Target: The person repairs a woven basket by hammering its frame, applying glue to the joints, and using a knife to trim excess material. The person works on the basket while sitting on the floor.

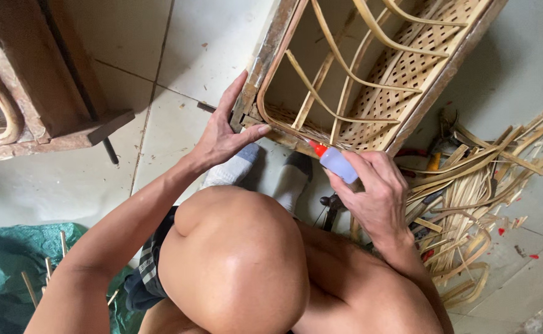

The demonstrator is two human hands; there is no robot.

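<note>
Two hands on one corner: my left hand (225,133) is clamped around the near corner of the wooden frame (256,74), thumb along its lower rail, while my right hand (376,195) grips the small glue bottle (336,164), red tip angled up-left and touching that rail, just right of my left thumb.

Rough, worn wooden frame (370,74) with matt woven cane; smooth translucent plastic bottle (338,164), red tip; glossy floor (178,55) tiles.
</note>
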